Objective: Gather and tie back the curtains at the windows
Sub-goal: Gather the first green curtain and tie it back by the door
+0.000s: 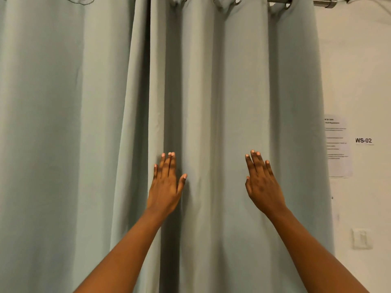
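Pale grey-green curtain (222,92) hangs full length, long axis vertical, top to bottom of view. It fills the centre & right-centre; folds run straight up-down. Top edge is threaded by metal eyelet rings (238,1) onto a metal rod (321,2) running horizontally at upper right. A second curtain panel (63,102), same colour, hangs to the left, also vertical; the two meet/overlap at a dark vertical fold line left of centre.

Both arms reach fwd & up from the bottom edge. Left hand (166,182) is flat, back facing the camera, fingers straight & close together pointing up, thumb spread to the right. It lies against the curtain just beside the dark fold where the panels meet; holds nothing. Right hand (261,182) likewise flat, fingers straight, pointing up & slightly left, thumb tucked toward the inner side. It's over the curtain's right part, well apart from the left hand; can't tell if it touches the cloth or sits just off it. No cloth bunched in either hand.

Right of the curtain: cream wall (359,70) w/ a printed paper sheet (338,146), text too small to read, a label "WS-02" (363,140) beside it, and a wall switch (361,238) lower down.
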